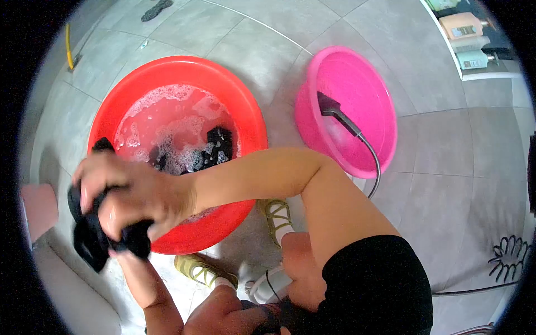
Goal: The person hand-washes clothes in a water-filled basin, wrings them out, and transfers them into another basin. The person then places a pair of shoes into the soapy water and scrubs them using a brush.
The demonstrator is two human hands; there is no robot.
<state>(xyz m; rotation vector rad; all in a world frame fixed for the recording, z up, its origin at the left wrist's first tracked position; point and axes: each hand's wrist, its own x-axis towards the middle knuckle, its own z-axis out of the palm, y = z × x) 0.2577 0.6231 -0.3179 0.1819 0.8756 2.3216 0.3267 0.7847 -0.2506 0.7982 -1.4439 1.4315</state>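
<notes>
My right hand (pixel 159 195), a little blurred, is closed round a bunched black cloth (pixel 92 245) at the left rim of the red basin (pixel 254 123). My left hand (pixel 127 258) is below it on the same cloth, its fingers mostly hidden behind the fabric and my right hand. Parts of the cloth bulge out above and below my grip. Soapy, foamy water fills the basin, and more black fabric (pixel 220 146) lies half sunk in it.
A pink basin (pixel 365 84) stands to the right with a black shower head (pixel 330 106) inside, its hose running over the rim. Bottles (pixel 463 27) sit on a shelf at top right. A dark item (pixel 156 10) lies on the tiled floor. My feet are near the red basin.
</notes>
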